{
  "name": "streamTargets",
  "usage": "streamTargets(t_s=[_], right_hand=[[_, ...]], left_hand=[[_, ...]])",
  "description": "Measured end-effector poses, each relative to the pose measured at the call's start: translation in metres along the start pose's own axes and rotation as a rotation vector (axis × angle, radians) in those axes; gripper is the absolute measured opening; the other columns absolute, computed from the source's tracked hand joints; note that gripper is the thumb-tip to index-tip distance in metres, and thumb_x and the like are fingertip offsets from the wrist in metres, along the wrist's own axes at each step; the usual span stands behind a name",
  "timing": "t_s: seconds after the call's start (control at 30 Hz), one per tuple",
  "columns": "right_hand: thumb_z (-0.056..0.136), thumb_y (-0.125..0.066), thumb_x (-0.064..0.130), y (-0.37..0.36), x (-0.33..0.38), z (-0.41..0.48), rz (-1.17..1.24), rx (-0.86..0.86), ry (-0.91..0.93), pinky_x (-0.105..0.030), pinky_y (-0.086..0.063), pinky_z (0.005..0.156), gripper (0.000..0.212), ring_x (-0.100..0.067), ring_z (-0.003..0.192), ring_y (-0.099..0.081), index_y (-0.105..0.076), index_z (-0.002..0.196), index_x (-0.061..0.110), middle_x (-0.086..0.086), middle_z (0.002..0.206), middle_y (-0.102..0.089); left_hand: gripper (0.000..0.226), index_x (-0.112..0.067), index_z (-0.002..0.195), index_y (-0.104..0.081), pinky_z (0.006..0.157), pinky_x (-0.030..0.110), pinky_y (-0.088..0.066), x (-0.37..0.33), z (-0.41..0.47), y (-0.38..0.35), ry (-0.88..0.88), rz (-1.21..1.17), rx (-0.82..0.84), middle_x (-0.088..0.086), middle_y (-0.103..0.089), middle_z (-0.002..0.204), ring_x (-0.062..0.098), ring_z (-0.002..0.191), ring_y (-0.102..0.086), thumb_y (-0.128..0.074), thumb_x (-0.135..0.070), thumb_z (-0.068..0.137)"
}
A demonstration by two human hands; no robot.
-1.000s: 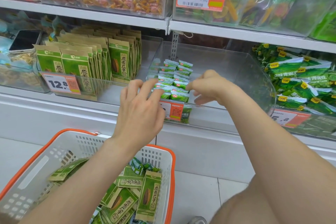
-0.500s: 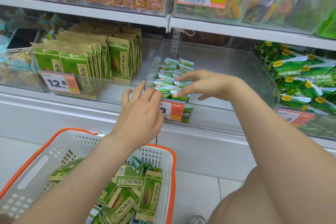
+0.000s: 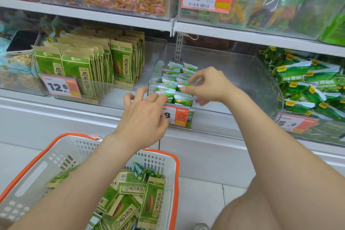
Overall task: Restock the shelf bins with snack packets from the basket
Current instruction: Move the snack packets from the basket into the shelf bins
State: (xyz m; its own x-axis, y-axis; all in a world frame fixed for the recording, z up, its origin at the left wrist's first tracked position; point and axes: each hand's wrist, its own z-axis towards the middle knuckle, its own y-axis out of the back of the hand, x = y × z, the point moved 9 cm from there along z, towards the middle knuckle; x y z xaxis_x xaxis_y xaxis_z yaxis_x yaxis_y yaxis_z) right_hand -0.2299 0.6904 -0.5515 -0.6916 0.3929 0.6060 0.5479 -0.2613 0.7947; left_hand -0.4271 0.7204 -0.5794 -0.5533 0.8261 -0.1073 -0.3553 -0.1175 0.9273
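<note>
I see the middle bin (image 3: pixel 233 73) as clear, glossy hard plastic that throws pale reflections, and the small snack packets (image 3: pixel 183 99) inside it as shiny green-and-white film. The sunflower seed pouches (image 3: pixel 121 61) to its left look like matt brown kraft paper with green printed fronts. The basket (image 3: pixel 160 158) is smooth white moulded plastic, perforated, with an orange plastic rim. The shelf board (image 3: pixel 112 18) reads to me as white painted metal with a smooth satin finish, and the slotted upright (image 3: pixel 179 46) as bare grey metal. The green pea bags (image 3: pixel 296 73) on the right are crinkled glossy film. The floor tiles (image 3: pixel 201 198) look smooth and pale.
</note>
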Motion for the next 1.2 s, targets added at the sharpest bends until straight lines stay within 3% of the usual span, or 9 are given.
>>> streamTargets(t_s=[0.1, 0.2, 0.33, 0.4, 0.53, 0.8, 0.9, 1.03, 1.2], right_hand=[[0.100, -0.066, 0.037, -0.012, 0.003, 0.007, -0.215, -0.019, 0.090, -0.032, -0.055, 0.088, 0.046, -0.027, 0.097, -0.073, -0.062, 0.142, 0.019, -0.005, 0.131, -0.067], [0.108, -0.046, 0.025, -0.035, -0.002, 0.008, -0.300, 0.131, 0.087, -0.028, -0.044, 0.085, 0.039, -0.026, 0.105, -0.066, -0.060, 0.145, 0.021, -0.001, 0.103, -0.072], [0.111, -0.036, 0.019, -0.022, 0.004, 0.003, -0.298, 0.008, 0.097, -0.035, -0.032, 0.116, 0.042, -0.031, 0.146, -0.040, -0.055, 0.149, 0.013, -0.011, 0.151, -0.055], [0.108, -0.039, 0.014, -0.008, 0.018, -0.011, -0.250, -0.167, 0.146, -0.037, -0.038, 0.112, 0.040, -0.031, 0.139, -0.045, -0.064, 0.138, 0.011, -0.015, 0.139, -0.062], [0.090, -0.052, 0.017, 0.010, 0.073, -0.075, -0.102, -0.477, 0.397, -0.031, -0.051, 0.077, 0.025, -0.014, 0.079, -0.061, -0.077, 0.091, 0.022, 0.008, 0.081, -0.066], [0.085, -0.053, 0.025, -0.154, 0.080, -0.133, -0.634, 0.323, 0.522, -0.031, -0.044, 0.054, 0.010, -0.030, 0.068, -0.057, -0.058, 0.078, 0.021, 0.004, 0.065, -0.047], [0.093, -0.052, 0.017, -0.203, 0.046, -0.141, -0.770, 0.611, 0.422, -0.028, -0.040, 0.052, 0.016, -0.025, 0.066, -0.056, -0.059, 0.078, 0.015, -0.002, 0.075, -0.052], [0.097, -0.048, 0.013, -0.226, 0.026, -0.136, -0.851, 0.743, 0.350, -0.031, -0.043, 0.053, 0.016, -0.021, 0.064, -0.054, -0.059, 0.085, 0.015, -0.005, 0.086, -0.060], [0.098, -0.045, 0.013, -0.228, 0.026, -0.113, -0.829, 0.718, 0.356, -0.037, -0.056, 0.067, 0.020, -0.023, 0.075, -0.060, -0.064, 0.103, 0.014, -0.006, 0.093, -0.060]], left_hand=[[0.031, -0.024, 0.122, -0.055, 0.093, 0.048, -0.026, 0.000, 0.000, -0.001, 0.003, -0.004, 0.022, -0.007, -0.061, 0.114, 0.032, 0.133, -0.033, -0.053, -0.032, 0.092], [0.040, -0.026, 0.132, -0.052, 0.099, 0.050, -0.025, 0.001, 0.000, -0.003, 0.001, -0.008, 0.070, -0.008, -0.060, 0.125, 0.031, 0.139, -0.029, -0.052, -0.031, 0.093], [0.054, -0.024, 0.142, -0.051, 0.111, 0.057, -0.024, 0.002, -0.008, 0.008, -0.029, -0.136, -0.044, -0.003, -0.052, 0.149, 0.037, 0.150, -0.025, -0.061, -0.021, 0.088], [0.049, -0.017, 0.131, -0.059, 0.106, 0.054, -0.034, 0.001, -0.017, 0.028, -0.067, -0.181, -0.268, 0.006, -0.052, 0.142, 0.038, 0.140, -0.037, -0.064, -0.012, 0.083], [0.016, -0.007, 0.096, -0.058, 0.076, 0.042, -0.038, 0.014, -0.043, 0.052, -0.091, -0.251, -0.604, 0.007, -0.052, 0.097, 0.031, 0.090, -0.048, -0.062, -0.001, 0.081], [0.029, -0.027, 0.075, -0.052, 0.057, 0.034, -0.043, 0.052, -0.082, -0.090, 0.107, -0.251, 0.242, -0.009, -0.059, 0.068, 0.027, 0.072, -0.062, -0.040, -0.053, 0.082], [0.023, -0.027, 0.074, -0.052, 0.064, 0.035, -0.052, 0.057, -0.113, -0.146, 0.102, -0.161, 0.468, -0.007, -0.060, 0.075, 0.028, 0.077, -0.066, -0.046, -0.046, 0.086], [0.010, -0.024, 0.101, -0.059, 0.076, 0.039, -0.056, 0.065, -0.158, -0.218, 0.103, -0.067, 0.759, 0.000, -0.066, 0.100, 0.026, 0.092, -0.064, -0.051, -0.028, 0.097], [0.042, -0.011, 0.141, -0.048, 0.092, 0.041, -0.052, 0.056, -0.197, -0.287, 0.239, -0.279, 1.061, 0.010, -0.060, 0.134, 0.028, 0.115, -0.060, -0.054, -0.030, 0.104]])
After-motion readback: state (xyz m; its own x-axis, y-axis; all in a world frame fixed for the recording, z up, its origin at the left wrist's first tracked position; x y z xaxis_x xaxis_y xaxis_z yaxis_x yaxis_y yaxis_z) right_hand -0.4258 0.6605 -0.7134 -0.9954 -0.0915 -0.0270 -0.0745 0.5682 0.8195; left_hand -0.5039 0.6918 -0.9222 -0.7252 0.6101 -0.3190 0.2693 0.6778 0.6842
